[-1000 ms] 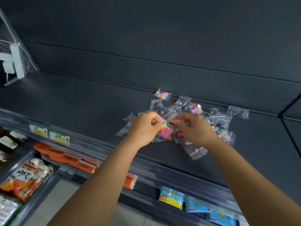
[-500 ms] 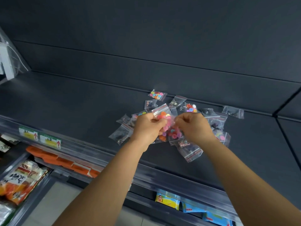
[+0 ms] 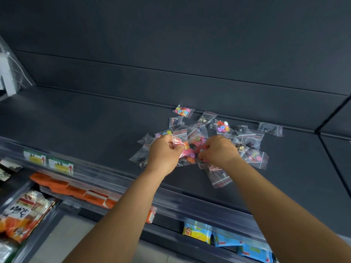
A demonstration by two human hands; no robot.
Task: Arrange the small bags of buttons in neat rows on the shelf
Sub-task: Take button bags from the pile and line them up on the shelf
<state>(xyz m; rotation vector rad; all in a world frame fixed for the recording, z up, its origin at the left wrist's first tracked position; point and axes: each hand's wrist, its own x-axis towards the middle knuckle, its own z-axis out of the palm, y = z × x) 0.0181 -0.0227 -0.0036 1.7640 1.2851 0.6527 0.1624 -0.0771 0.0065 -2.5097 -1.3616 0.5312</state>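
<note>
Several small clear zip bags of buttons (image 3: 220, 128) lie in a loose heap on the dark grey shelf (image 3: 85, 126), right of its middle. My left hand (image 3: 163, 152) grips a bag of pink and orange buttons (image 3: 179, 143), lifted above the heap. My right hand (image 3: 218, 150) pinches a bag of red and green buttons (image 3: 197, 141) close beside it. One bag of pastel buttons (image 3: 183, 111) rests near the shelf's back wall, and a dark-button bag (image 3: 270, 129) lies apart at the right.
The shelf's front edge has a clear price rail with green and yellow labels (image 3: 48, 161). Below hang orange packets (image 3: 76, 190), snack bags (image 3: 22, 211) at the left and blue and yellow packets (image 3: 224, 238) at the right. A white holder (image 3: 7, 76) stands at the shelf's left end.
Both hands have drawn their bags up out of the heap and closer together. The view has shifted slightly; the rest of the heap has stayed put.
</note>
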